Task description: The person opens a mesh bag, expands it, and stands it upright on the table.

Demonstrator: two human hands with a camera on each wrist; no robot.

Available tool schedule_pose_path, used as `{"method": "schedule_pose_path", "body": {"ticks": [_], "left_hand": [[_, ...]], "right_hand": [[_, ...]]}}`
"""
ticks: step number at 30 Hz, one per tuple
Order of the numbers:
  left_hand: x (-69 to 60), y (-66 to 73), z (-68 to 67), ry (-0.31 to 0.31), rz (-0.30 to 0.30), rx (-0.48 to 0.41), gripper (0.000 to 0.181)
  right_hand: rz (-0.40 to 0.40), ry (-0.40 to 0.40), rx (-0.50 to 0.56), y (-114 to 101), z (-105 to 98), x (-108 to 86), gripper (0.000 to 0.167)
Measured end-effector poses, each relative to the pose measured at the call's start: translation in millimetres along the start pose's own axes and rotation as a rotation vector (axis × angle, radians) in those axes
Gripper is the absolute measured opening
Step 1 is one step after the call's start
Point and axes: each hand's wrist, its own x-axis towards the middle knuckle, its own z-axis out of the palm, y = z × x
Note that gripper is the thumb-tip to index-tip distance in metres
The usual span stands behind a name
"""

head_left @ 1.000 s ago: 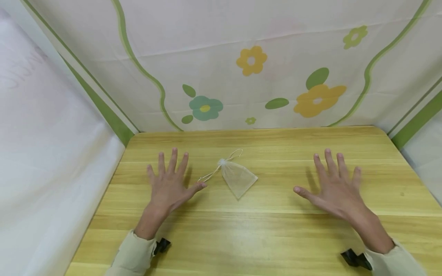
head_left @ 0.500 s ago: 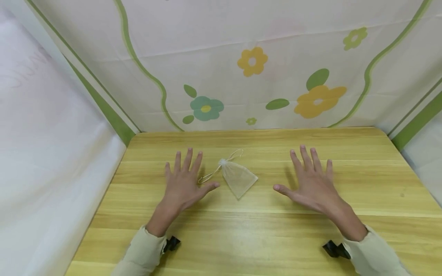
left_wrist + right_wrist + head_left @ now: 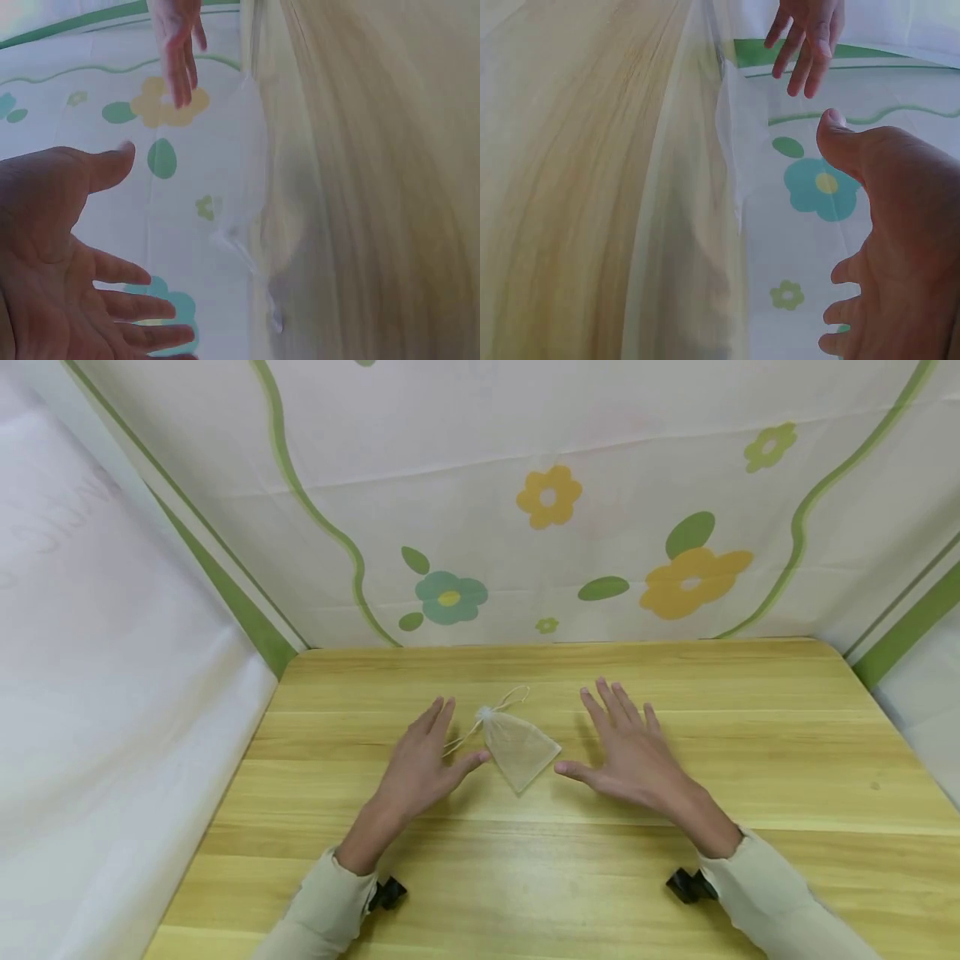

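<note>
A small sheer whitish drawstring pouch [image 3: 521, 753] lies on the wooden table, gathered at its neck, with thin cord loops spreading from it. My left hand [image 3: 420, 768] hovers just left of the pouch, fingers extended, its thumb near the pouch's side and hiding part of the left cord. On the other side my right hand [image 3: 633, 756] is spread, thumb toward the pouch's right corner. Both hands hold nothing. In the left wrist view the pouch [image 3: 251, 150] stands out pale beyond the left hand [image 3: 67, 262]. The right wrist view shows the right hand [image 3: 907, 232] with fingers apart.
The light wooden table [image 3: 525, 877] reaches a white cloth backdrop [image 3: 450, 460] printed with flowers along its far edge. White cloth [image 3: 112, 693] hangs along the left side. A black wrist mount [image 3: 390, 893] shows under the left sleeve, another [image 3: 686, 885] by the right sleeve.
Both hands have moved inward from the two sides toward the pouch, and the left hand has turned more sideways. The pouch has stayed in place on the table.
</note>
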Motion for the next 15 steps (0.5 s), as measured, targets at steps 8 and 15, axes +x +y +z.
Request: {"method": "schedule_pose_path", "body": {"ticks": [8,15], "left_hand": [[1.6,3.4,8.5,0.048,-0.026,-0.159,0.081],[5.3,0.9,15.4,0.046,-0.053,-0.356,0.067]], "right_hand": [[-0.045,-0.032,0.117,-7.9,9.4,18.2,0.110],[-0.046,-0.066,0.224,-14.8,13.1,31.6,0.102]]}}
